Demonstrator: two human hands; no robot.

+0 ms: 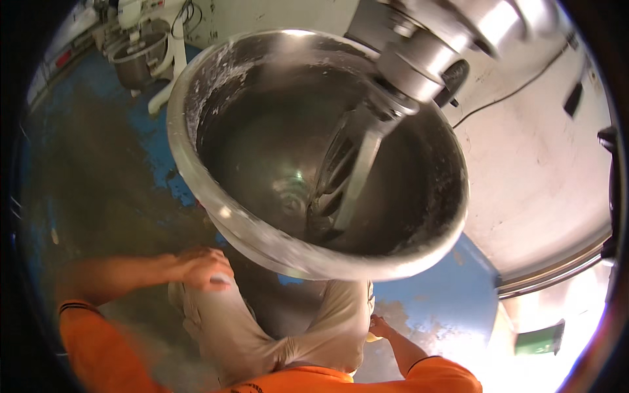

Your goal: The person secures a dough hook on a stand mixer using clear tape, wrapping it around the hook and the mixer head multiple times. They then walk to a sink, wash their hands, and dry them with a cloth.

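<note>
A large steel mixing bowl (308, 262) stands in front of me, with flour-like white residue on its inner wall. Inside it hangs a flat beater (354, 177), attached to the mixer head (419, 65) above. My left hand (206, 267) is closed over my left knee, just below the bowl's rim; a small whitish thing (221, 279) shows at its fingers, too blurred to name. Beside my right knee, my right hand (379, 326) is partly hidden by my trouser leg. Its fingers look curled, with a bit of something pale yellow (373, 337) beneath them.
A smaller mixer with a grey bowl (139, 62) stands at the far left. Worn blue paint covers parts of the floor (98, 170). A black cable (524, 92) runs along the pale wall at right. Something green (540, 339) lies in the bright area at lower right.
</note>
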